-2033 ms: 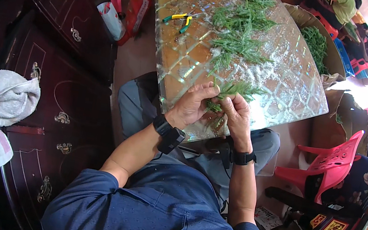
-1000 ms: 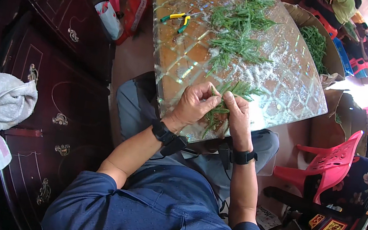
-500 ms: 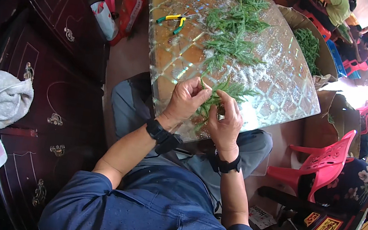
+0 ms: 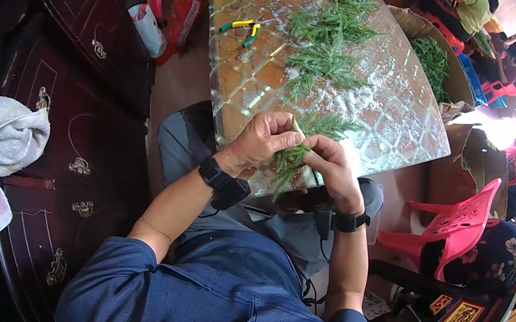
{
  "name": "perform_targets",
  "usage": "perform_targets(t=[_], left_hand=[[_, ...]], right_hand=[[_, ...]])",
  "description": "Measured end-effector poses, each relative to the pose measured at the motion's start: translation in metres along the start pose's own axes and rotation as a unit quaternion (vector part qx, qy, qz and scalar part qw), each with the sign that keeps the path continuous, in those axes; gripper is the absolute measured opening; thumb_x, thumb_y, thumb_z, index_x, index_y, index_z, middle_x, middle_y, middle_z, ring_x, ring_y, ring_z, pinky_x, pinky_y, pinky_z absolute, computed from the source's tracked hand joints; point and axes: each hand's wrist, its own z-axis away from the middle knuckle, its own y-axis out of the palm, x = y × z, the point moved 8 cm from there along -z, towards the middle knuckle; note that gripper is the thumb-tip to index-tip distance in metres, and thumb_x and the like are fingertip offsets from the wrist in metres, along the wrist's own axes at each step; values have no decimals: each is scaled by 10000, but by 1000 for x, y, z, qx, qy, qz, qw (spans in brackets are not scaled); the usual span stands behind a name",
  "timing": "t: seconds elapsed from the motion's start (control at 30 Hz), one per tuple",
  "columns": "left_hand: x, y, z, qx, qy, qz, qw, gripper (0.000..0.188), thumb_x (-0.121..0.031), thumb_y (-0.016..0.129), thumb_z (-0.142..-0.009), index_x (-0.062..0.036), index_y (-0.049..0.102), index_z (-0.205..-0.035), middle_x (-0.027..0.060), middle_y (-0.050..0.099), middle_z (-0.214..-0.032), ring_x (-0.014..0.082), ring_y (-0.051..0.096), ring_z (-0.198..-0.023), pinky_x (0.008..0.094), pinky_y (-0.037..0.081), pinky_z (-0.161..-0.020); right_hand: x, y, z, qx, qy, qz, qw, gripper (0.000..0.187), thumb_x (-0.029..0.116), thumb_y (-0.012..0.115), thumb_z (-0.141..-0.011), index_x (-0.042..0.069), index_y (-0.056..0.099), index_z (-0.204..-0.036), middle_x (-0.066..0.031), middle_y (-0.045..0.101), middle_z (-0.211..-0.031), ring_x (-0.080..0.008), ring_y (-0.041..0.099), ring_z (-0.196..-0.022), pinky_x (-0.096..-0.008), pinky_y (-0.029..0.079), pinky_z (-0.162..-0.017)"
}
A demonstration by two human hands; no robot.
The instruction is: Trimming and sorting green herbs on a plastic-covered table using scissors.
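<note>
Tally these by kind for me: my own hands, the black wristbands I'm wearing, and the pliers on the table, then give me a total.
Hands: 2, left hand and right hand
Black wristbands: 2, left wristband and right wristband
Pliers: 1
Total: 5
Green sprigs left out: they overlap too much to count.

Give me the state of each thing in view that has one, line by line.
Left hand: pinching the green sprig
Right hand: pinching the green sprig
Green sprig: held between both hands
Pliers: lying splayed on the table
Table: strewn with white flecks
White towel: bunched, hanging down
Cardboard box: open, greenery inside
</note>
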Motion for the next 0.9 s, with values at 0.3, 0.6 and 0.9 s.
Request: perform_targets(t=[0.3,0.6,0.9], left_hand=[[34,1,-2,-3,-74,163,984,87,-120,656,-951,-36,661,-928,4,674,-849,54,608,-766,220,492,-706],[43,4,-3,-51,-94,201,974,76,-96,632,-959,-34,662,-928,-2,672,-861,46,604,-769,211,488,-709],[44,8,-4,-22,-80,206,975,89,-102,637,-960,-18,648,-988,27,687,-917,89,644,-830,241,518,-777]], right_hand=[[-14,4,5,-19,30,-64,997,117,7,634,-905,3,640,-1022,10,635,-901,-63,593,-799,-231,490,-707],[23,-9,17,-218,-121,146,957,185,-33,713,-772,30,691,-945,-89,656,-829,-174,653,-691,-279,508,-614],[40,-8,25,-181,-277,272,904,160,-71,684,-818,13,703,-953,-60,669,-819,-132,636,-707,-265,495,-625]])
